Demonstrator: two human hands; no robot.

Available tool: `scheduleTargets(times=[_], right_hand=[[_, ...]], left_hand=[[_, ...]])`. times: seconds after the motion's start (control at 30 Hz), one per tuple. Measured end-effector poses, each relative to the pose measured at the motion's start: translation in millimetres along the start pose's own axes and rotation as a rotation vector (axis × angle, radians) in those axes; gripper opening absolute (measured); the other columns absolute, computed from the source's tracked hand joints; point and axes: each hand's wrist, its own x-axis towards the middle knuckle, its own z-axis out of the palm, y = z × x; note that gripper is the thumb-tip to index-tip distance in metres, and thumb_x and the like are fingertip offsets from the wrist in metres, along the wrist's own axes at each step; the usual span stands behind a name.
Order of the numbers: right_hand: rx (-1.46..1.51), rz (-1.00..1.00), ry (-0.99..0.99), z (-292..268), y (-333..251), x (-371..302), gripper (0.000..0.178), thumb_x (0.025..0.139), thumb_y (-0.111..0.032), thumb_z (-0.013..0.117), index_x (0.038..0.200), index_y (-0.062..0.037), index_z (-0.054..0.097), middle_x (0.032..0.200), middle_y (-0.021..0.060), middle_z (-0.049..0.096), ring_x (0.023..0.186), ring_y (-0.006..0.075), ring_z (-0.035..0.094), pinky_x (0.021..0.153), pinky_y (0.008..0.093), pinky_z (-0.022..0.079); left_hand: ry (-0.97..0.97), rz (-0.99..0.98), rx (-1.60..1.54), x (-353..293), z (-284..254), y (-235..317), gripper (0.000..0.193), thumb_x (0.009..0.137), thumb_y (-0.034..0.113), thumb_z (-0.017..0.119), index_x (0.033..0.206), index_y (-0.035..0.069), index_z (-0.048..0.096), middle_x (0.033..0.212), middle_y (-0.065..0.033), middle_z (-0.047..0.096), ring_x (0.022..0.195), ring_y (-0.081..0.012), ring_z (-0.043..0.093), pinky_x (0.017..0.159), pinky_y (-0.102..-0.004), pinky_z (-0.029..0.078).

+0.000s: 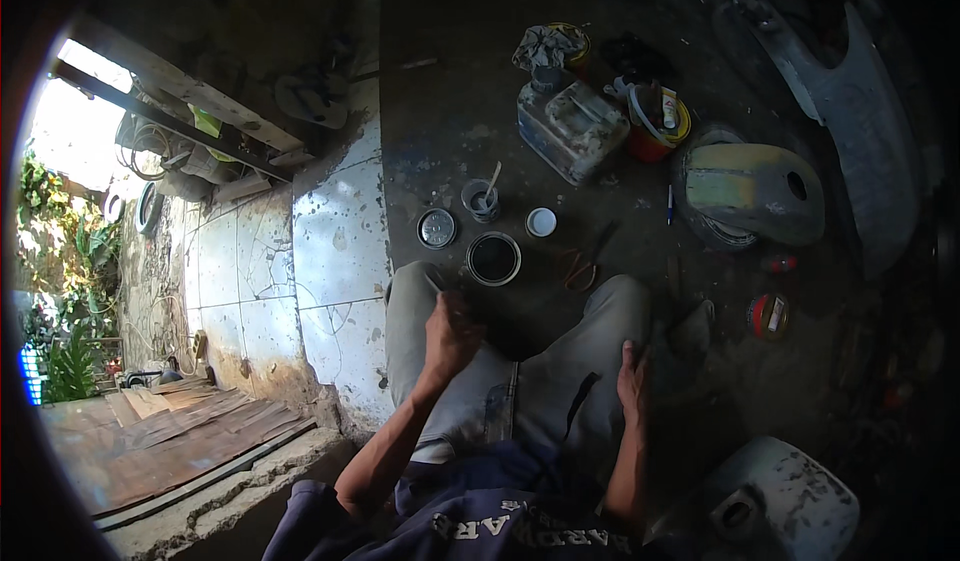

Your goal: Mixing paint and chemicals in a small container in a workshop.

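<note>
My left hand (452, 337) is raised over my left thigh with its fingers curled closed. Whatever it may hold is hidden or too small to name. My right hand (631, 379) rests along the outer side of my right thigh, its thumb pointing forward and its fingers partly hidden, seemingly laid flat. On the dark floor just beyond my knees stands an open can (493, 259) with dark contents. Behind it is a clear plastic cup (481, 201) with a stirring stick (493, 179) leaning in it. A round metal lid (436, 228) lies to the left, and a small white-topped container (541, 223) sits to the right.
A grimy jerrycan (570, 126) and a red bucket (660, 133) stand farther off. To the right are a motorcycle fuel tank (755, 191), a pen (670, 205) and a large grey body panel (860, 141). White tiles (335, 221) border the floor at left.
</note>
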Motion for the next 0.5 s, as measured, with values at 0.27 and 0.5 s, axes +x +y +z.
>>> scheduleTargets(times=[0.27,0.5], right_hand=[[-0.220,-0.402,0.129,-21,-64,62,0.023,0.094,-0.021,0.072,0.099,-0.0015,0.062,0.098,0.0206,0.071,0.095,0.0428,0.069,0.083,0.0481,0.051],[-0.062,-0.984,0.055,46,-108,138,0.015,0.095,-0.016,0.069,0.102,-0.0035,0.066,0.100,0.0168,0.072,0.093,0.0409,0.069,0.083,0.0470,0.054]], left_hand=[[0.182,0.258,0.040,89,78,-113,0.106,0.050,0.015,0.098,0.143,0.003,0.049,0.129,-0.0161,0.063,0.119,-0.0347,0.061,0.105,-0.0437,0.049],[0.128,0.060,-0.294,81,115,-58,0.112,0.054,0.028,0.101,0.145,0.000,0.042,0.144,-0.0208,0.048,0.136,-0.0410,0.048,0.116,-0.0487,0.039]])
